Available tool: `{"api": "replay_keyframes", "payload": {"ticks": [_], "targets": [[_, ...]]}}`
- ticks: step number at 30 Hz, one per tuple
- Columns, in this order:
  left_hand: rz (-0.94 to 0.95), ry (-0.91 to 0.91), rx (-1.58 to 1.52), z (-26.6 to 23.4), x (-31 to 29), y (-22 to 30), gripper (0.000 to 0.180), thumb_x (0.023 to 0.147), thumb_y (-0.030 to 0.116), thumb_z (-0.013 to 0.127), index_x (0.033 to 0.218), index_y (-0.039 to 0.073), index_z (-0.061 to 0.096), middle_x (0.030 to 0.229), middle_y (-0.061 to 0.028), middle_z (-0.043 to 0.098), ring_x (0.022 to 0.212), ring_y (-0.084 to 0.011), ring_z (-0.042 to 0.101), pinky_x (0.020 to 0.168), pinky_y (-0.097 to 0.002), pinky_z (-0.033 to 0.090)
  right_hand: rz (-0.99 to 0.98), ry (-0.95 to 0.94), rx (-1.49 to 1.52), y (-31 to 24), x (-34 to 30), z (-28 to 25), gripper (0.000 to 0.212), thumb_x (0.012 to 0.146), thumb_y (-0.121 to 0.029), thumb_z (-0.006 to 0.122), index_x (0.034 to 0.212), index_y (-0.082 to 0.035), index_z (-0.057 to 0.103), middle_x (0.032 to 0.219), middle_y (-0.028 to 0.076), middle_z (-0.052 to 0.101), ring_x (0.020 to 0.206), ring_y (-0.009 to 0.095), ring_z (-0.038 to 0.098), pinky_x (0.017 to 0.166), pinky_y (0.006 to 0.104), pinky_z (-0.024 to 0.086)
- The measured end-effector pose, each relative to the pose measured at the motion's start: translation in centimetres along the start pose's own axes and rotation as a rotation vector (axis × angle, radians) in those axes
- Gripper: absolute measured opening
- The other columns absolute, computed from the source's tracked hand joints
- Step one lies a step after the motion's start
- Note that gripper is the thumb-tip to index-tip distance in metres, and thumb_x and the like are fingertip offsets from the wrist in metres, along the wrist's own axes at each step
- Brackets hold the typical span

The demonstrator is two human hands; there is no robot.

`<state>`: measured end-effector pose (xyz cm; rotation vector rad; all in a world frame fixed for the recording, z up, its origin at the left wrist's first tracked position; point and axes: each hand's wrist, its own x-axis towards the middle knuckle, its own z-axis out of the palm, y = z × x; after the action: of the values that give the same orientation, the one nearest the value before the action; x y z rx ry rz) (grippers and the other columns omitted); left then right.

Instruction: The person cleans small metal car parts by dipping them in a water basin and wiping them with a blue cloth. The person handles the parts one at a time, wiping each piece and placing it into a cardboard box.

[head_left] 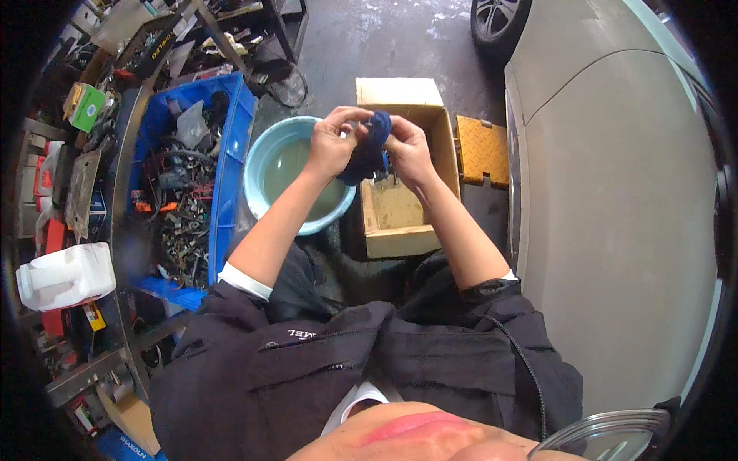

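Observation:
Both my hands are raised over the gap between a basin and a cardboard box. A dark blue cloth [363, 160] hangs bunched between them. My left hand [334, 146] pinches the cloth's upper left side, its thumb and fingers curled together. From the other side, my right hand [407, 151] grips the cloth with bent fingers. Whether something small is wrapped in the cloth I cannot tell. Below my left hand stands the round light blue basin [257, 201] with murky liquid in it. Under my right hand is the open cardboard box [400, 240], with a few small dark items partly hidden inside.
A blue crate [224, 180] full of metal and cable parts stands left of the basin. Further left, a cluttered metal shelf holds a white plastic jug [68, 276]. A yellow ramp block [483, 150] lies right of the box, beside a grey car [615, 177].

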<state>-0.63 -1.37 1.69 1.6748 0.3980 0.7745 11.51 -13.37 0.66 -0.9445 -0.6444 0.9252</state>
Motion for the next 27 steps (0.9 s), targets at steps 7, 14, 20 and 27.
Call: {"api": "replay_keyframes", "payload": {"ticks": [7,14,20,27], "targets": [[-0.08,0.022,-0.25,-0.5,-0.1,-2.3,0.026,0.084,-0.005,0.074,0.107,0.008,0.074,0.106,0.0006,0.069,0.087,-0.0066,0.058,0.073,-0.0223,0.049,-0.05,-0.088,-0.462,-1.3,0.4,0.0,0.025,0.092,-0.005,0.068,0.116,0.0,0.067,0.099,0.003,0.071,0.09,0.01,0.064,0.081,0.0275,0.053],[0.015,-0.14,-0.108,-1.2,0.2,-2.4,0.03,0.078,-0.003,0.08,0.105,0.009,0.074,0.097,-0.0007,0.072,0.081,-0.0074,0.06,0.076,-0.0253,0.049,0.073,-0.222,-0.556,-2.0,0.2,-1.9,0.018,0.097,-0.004,0.064,0.115,0.001,0.067,0.096,0.002,0.069,0.088,0.009,0.062,0.083,0.0242,0.052],[0.108,-0.064,0.28,-1.2,0.5,0.6,0.025,0.07,0.0,0.084,0.093,0.007,0.076,0.093,-0.003,0.074,0.082,-0.0142,0.065,0.076,-0.0264,0.051,0.044,-0.323,-0.437,-2.9,0.0,-2.5,0.029,0.098,-0.02,0.064,0.119,-0.001,0.066,0.104,0.001,0.069,0.092,0.009,0.062,0.082,0.0267,0.052],[0.328,-0.199,0.656,-2.2,0.1,-0.3,0.023,0.071,-0.001,0.079,0.092,0.006,0.076,0.091,-0.0078,0.074,0.086,-0.0224,0.07,0.077,-0.0332,0.055,-0.002,-0.342,-0.842,-2.0,0.1,-2.4,0.03,0.093,-0.021,0.068,0.116,-0.002,0.063,0.098,0.011,0.07,0.085,0.022,0.066,0.079,0.0359,0.052]]}}
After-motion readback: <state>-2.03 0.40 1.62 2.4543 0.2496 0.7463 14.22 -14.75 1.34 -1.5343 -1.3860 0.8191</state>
